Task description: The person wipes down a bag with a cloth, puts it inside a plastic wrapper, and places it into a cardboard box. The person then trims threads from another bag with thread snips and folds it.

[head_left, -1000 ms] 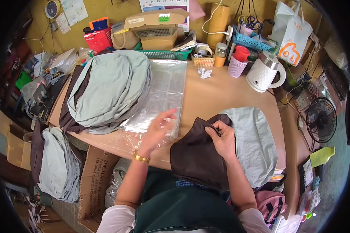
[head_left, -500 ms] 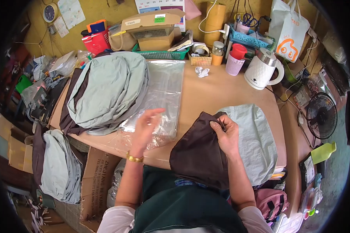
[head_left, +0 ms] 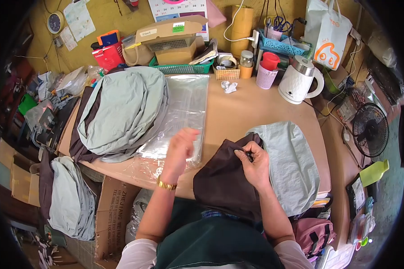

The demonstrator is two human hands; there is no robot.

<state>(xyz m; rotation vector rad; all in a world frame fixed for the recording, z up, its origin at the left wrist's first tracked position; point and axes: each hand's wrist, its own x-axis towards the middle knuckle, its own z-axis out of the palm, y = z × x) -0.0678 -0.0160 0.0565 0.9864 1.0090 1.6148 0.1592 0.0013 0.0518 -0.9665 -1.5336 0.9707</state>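
Observation:
My right hand [head_left: 256,165] pinches the top edge of a dark brown cloth piece [head_left: 224,179] between thumb and fingers. A small black thing shows at those fingertips, too small to name. The brown cloth hangs over the table's front edge towards my lap. Beside it, partly under my right wrist, lies a pale grey-green cloth piece [head_left: 294,168] with a rounded outline; whether the two are joined I cannot tell. My left hand [head_left: 182,150] is raised left of the brown cloth, above clear plastic sheets [head_left: 186,107], fingers loosely bent and nothing visible in it.
On the tan table [head_left: 229,107], a pile of grey-green and brown cloth pieces [head_left: 123,112] lies at left. A white kettle [head_left: 296,83], pink cup [head_left: 266,77] and green basket [head_left: 184,68] stand along the back. A carton [head_left: 112,219] and more cloth [head_left: 72,199] sit below left.
My left hand has moved slightly right and its spread fingers have bent in. The right hand keeps its pinch on the brown cloth and has shifted a little left and down.

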